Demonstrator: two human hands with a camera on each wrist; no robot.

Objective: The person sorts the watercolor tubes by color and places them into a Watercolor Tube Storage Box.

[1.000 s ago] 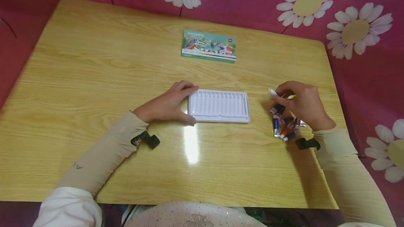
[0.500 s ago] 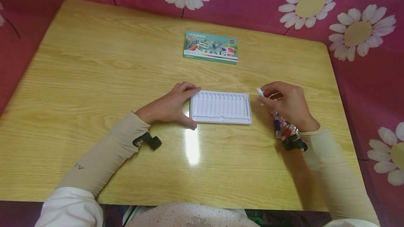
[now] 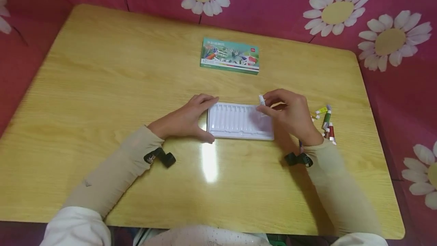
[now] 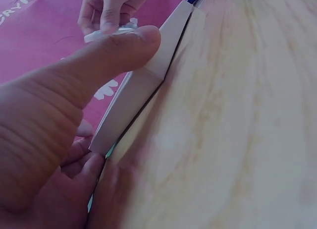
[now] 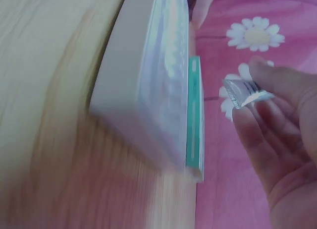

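Currently, white tray (image 3: 227, 120): central; a bump could skew it.
Left hand (image 3: 186, 119): thumb and fingers spread, gripping the tray's left end.
Right hand (image 3: 293, 114): pinching the tube (image 3: 261, 100).
Tube: raised near the tray's far right corner; slack pinching could drop it crooked.

Yellowish wood-grain table (image 3: 129, 67), one bright glare patch (image 3: 209, 162) — behind it, magenta backdrop (image 3: 266, 3), large white daisies (image 3: 338, 12)
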